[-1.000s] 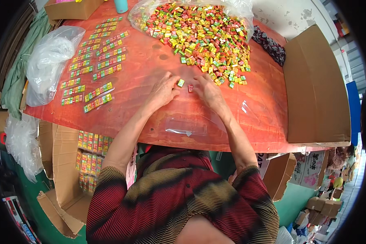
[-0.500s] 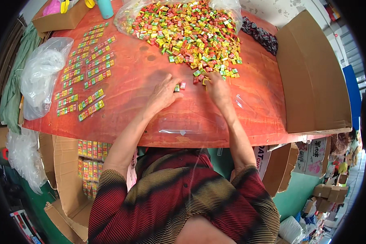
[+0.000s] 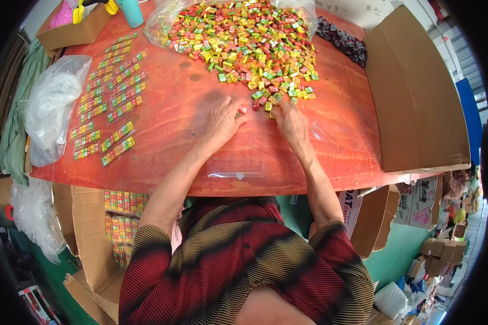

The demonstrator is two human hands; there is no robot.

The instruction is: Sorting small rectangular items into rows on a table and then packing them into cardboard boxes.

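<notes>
On the red table, a heap of small red, yellow and green boxes spreads toward me. My left hand rests just left of the heap's near tip, its fingers curled round a small red box; whatever else lies inside the curl is hidden. At that near tip my right hand has thumb and fingers bent down onto a small yellow box, partly covering it. Nearer my body lies a clear plastic sleeve or tray, flat on the table.
Strips of the same boxes lie in columns at the left. Beyond them are a clear plastic bag, a brown carton and a teal bottle. A tall cardboard box stands at the right. Below the table edge, an open carton holds packed strips.
My left fingers have closed further over the red box, and the green box beside it is now hidden. My right hand stays at the heap's edge, shifted slightly. The whole view has moved a little.
</notes>
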